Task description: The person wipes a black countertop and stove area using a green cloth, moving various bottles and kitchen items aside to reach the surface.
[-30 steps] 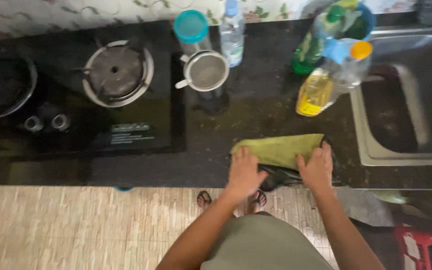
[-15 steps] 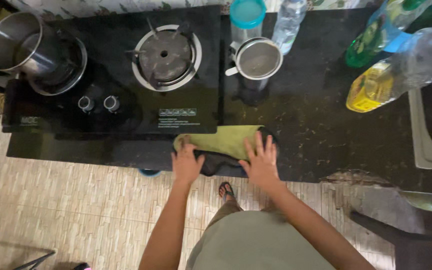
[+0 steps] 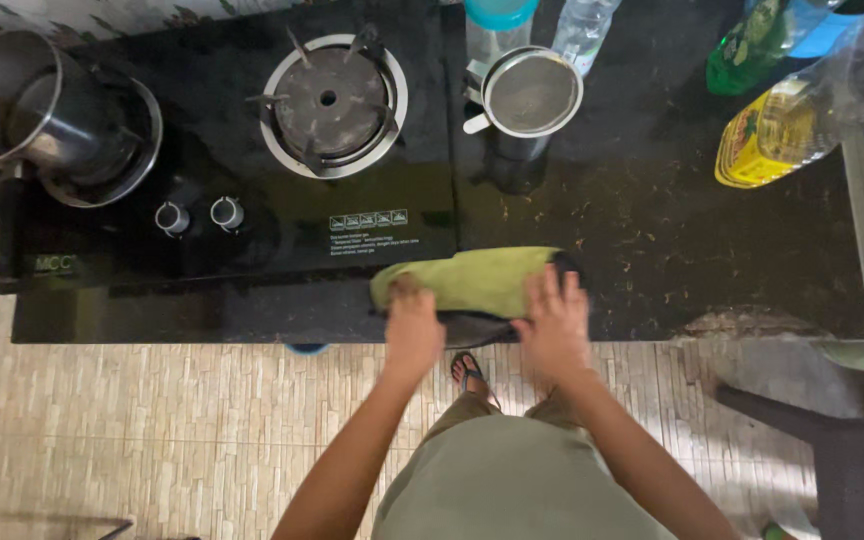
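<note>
Both hands lay flat on a green cloth [image 3: 472,280] at the front edge of the desk [image 3: 652,240]; the left hand [image 3: 414,328] pressed its near left corner with fingers curled over the fabric, gripping nothing else; the right hand [image 3: 552,322] was spread open, palm down on the cloth's right side, not clenched. Beneath the green cloth a darker layer [image 3: 472,328] showed at the edge, though whether it was a second cloth could not be told. By the look of it the step in hand was wiping or smoothing the cloth along the desk edge; a next move would call for steady downward pressure and a sideways slide clear of the stove's rim. The cloth seemed soft, matte and folded into a rough rectangle; the desk was dark, glossy speckled stone; just left of it sat a black glass gas stove [image 3: 252,230] with a round metal burner [image 3: 332,105] and two small knobs [image 3: 199,215]; a shiny steel pot [image 3: 32,110] stood on the far-left burner; behind the cloth stood a metal strainer on a cup [image 3: 530,95]; well to the right lay a clear bottle of yellow oil [image 3: 802,115].
</note>
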